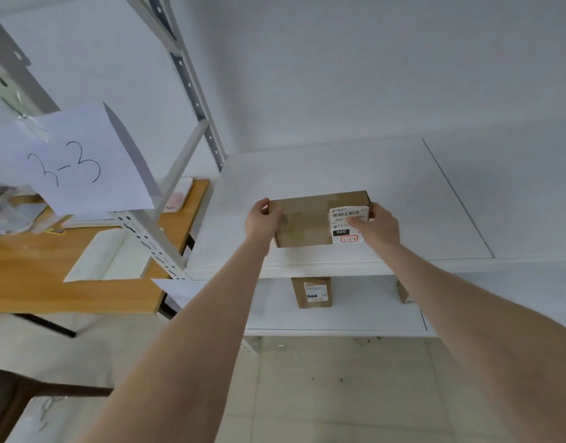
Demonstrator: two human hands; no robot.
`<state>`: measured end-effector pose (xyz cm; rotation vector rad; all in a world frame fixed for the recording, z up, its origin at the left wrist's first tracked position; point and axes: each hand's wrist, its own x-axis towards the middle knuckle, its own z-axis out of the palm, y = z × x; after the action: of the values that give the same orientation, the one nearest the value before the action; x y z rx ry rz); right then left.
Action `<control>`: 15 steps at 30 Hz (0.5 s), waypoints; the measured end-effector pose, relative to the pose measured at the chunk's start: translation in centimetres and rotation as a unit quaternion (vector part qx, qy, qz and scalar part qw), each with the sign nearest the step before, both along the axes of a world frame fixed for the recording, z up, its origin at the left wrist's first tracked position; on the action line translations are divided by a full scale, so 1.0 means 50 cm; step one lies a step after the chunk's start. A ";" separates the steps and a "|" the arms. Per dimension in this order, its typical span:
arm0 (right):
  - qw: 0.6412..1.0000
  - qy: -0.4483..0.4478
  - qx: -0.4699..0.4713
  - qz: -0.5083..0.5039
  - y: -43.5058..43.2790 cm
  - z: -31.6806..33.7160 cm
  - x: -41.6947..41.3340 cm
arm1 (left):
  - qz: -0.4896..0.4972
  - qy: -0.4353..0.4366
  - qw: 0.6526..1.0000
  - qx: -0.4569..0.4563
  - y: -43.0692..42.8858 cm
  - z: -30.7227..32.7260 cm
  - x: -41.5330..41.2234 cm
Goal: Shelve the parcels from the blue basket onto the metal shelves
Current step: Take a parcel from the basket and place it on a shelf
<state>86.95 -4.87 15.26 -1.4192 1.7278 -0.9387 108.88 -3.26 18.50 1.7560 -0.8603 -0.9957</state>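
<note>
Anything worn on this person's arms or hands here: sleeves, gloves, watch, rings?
Nothing shows. The left hand and right hand are bare: no gloves, no rings that I can make out. The left forearm and right forearm are bare to the picture's edge: no sleeve, watch or bracelet.

My left arm point(192, 330) and right arm point(466, 308) reach forward, bare and nearly straight, drawing together ahead. My left grip point(264, 219) curls round the left end of the parcel point(304, 222). My right grip point(379, 225) clasps its right end, fingers over the top face.
</note>
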 end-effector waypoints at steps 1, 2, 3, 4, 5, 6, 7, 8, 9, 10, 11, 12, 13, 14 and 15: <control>1.000 0.013 -0.002 0.000 0.005 -0.005 -0.002 | -0.002 -0.002 1.000 -0.001 0.003 -0.008 -0.003; 1.000 0.018 -0.003 -0.002 0.009 -0.009 -0.003 | -0.003 -0.006 1.000 -0.001 0.006 -0.014 -0.005; 1.000 0.018 -0.003 -0.002 0.013 -0.014 -0.005 | -0.003 -0.011 1.000 -0.002 0.009 -0.020 -0.007; 1.000 0.017 -0.002 -0.002 0.018 -0.018 -0.005 | -0.002 -0.016 1.000 -0.002 0.012 -0.025 -0.008; 1.000 0.017 -0.001 -0.001 0.023 -0.022 -0.005 | -0.002 -0.023 1.000 0.000 0.015 -0.028 -0.008; 1.000 0.018 0.000 -0.001 0.027 -0.026 -0.004 | -0.001 -0.030 1.000 0.002 0.017 -0.031 -0.007; 1.000 0.016 0.001 0.000 0.032 -0.029 -0.004 | -0.001 -0.035 0.999 0.004 0.018 -0.033 -0.006; 1.000 0.013 0.001 0.001 0.036 -0.032 -0.003 | -0.002 -0.039 0.999 0.005 0.020 -0.034 -0.004; 1.000 0.010 0.003 0.002 0.040 -0.033 -0.001 | -0.002 -0.043 0.999 0.006 0.023 -0.035 -0.003; 1.000 0.010 0.004 0.003 0.043 -0.034 0.000 | -0.002 -0.047 0.999 0.008 0.025 -0.035 -0.002; 1.000 0.013 0.006 0.004 0.046 -0.033 0.001 | -0.001 -0.050 0.999 0.009 0.028 -0.035 -0.001; 1.000 0.016 0.006 0.006 0.049 -0.032 0.001 | -0.001 -0.053 0.999 0.010 0.031 -0.035 -0.001; 1.000 0.021 0.006 0.008 0.051 -0.030 0.001 | -0.002 -0.057 0.998 0.010 0.034 -0.035 -0.001; 1.000 0.025 0.006 0.010 0.054 -0.029 0.001 | -0.003 -0.062 0.998 0.012 0.038 -0.033 -0.002; 0.999 0.031 0.007 0.010 0.057 -0.027 0.001 | -0.005 -0.071 0.997 0.014 0.040 -0.032 -0.003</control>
<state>86.99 -2.05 13.88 -1.4692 1.7587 -0.8779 108.75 -1.24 16.88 1.8643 -0.9497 -0.9018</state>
